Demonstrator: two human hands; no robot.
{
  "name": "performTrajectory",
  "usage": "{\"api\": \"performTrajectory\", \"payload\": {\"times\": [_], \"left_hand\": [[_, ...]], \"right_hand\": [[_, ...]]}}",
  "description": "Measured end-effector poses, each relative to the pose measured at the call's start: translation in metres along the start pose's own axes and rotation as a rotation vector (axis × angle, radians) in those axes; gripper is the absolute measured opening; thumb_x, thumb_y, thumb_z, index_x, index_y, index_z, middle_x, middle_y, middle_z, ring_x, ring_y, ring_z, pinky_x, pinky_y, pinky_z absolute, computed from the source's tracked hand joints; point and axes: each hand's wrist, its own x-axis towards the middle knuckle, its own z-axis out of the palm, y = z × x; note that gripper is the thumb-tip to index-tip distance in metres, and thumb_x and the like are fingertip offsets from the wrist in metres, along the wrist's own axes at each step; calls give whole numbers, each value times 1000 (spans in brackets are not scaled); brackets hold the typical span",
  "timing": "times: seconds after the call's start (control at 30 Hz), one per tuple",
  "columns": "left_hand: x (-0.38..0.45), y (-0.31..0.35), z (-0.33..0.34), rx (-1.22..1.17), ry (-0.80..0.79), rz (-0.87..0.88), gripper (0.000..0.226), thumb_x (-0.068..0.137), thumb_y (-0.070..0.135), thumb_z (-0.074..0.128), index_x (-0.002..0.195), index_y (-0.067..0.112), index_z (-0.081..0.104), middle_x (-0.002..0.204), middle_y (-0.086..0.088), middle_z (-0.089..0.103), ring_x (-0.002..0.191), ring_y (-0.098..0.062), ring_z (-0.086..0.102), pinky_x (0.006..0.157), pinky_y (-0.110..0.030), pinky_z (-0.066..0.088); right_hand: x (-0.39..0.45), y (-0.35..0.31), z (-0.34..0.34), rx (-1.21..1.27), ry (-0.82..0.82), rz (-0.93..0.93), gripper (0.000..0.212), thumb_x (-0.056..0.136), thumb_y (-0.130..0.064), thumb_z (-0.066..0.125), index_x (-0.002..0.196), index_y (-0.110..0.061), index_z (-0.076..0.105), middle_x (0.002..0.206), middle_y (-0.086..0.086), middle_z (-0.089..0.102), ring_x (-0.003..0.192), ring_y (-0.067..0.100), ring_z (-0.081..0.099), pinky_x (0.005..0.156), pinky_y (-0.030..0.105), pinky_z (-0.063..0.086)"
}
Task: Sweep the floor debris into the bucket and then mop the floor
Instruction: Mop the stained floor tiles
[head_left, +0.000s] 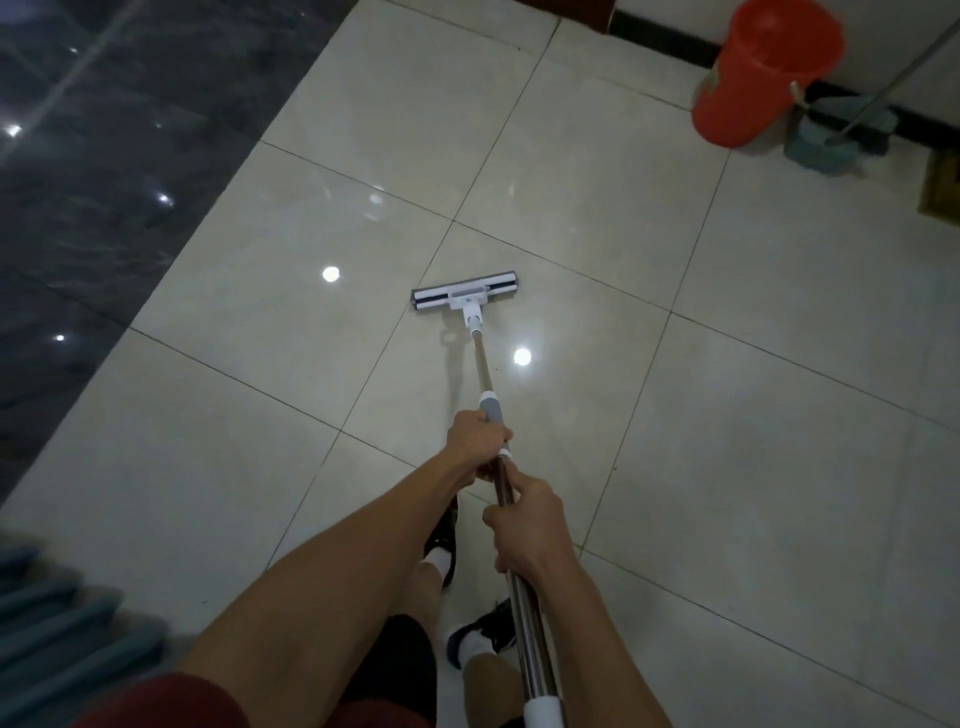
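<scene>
Gripping the flat mop (465, 297) pole — left hand (480, 441) clamping the grey sleeve, right hand (524, 525) wrapping the steel just behind — head lying flat on the tiled floor (727, 415).

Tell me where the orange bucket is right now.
In the head view the orange bucket stands at the top right on the tiled floor, by the wall, just left of the blue-green broom, far from the mop head.
</scene>
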Motion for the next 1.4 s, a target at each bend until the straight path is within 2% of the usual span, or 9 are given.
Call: {"api": "performTrajectory", "payload": {"times": [0.13,0.23,0.37,0.5,0.7,0.93,1.1,1.3,1.4], "left_hand": [[31,4,-9,11,14,15,25,80,13,76,98,-2,69,94,-21,72,83,-33,73,72,-49,63],[62,33,-24,3,23,43,28,81,16,77,104,2,70,94,-18,73,82,-32,74,61,-40,62],[109,97,-41,-27,3,56,28,83,16,76,107,2,68,96,-19,72,75,-30,71,49,-31,54],[162,169,-62,-39,-23,42,25,86,15,74,107,3,67,97,-20,72,79,-31,72,57,-39,60],[236,282,-100,-18,-43,36,26,86,14,74,107,1,66,96,-20,72,79,-32,73,58,-40,61],[295,396,-103,-26,-43,20,19,88,12,73,103,3,67,92,-18,71,69,-28,70,50,-33,56],[342,477,-87,-53,-16,-3,18,87,13,73,101,3,68,95,-19,72,73,-29,72,56,-38,59],[408,589,-60,-110,48,-18,34,84,15,77,111,-3,67,102,-20,72,89,-35,73,74,-49,63],[438,644,-49,-43,19,12,30,90,15,67,116,2,64,94,-11,66,70,-24,66,55,-31,57]], "right_hand": [[24,-9,14,53,22,-9,72,83,-2,54,146,-38,47,78,9,63,58,24,58,59,49,60],[57,-37,16,95,30,-40,66,84,-6,56,143,-35,51,77,10,64,60,26,61,61,51,60],[113,-94,3,127,49,-21,64,83,-4,57,139,-36,56,79,9,66,60,25,62,62,49,61],[171,-162,-12,177,57,9,62,85,-2,57,138,-35,57,83,14,66,48,21,57,46,30,52],[252,-270,-32,223,69,30,61,87,-4,58,141,-34,54,79,12,66,49,19,57,52,34,58],[327,-360,-86,197,43,69,59,89,-7,58,141,-34,54,86,15,69,39,20,58,45,30,53],[390,-413,-140,187,17,33,56,88,-6,56,136,-34,58,83,13,67,38,20,57,50,41,60],[489,-479,-219,83,0,-34,30,84,-3,58,111,-13,67,79,11,64,62,27,62,67,51,62],[534,-511,-256,50,-25,-16,32,86,-5,60,117,-11,64,81,11,65,50,22,61,56,38,60]]}}
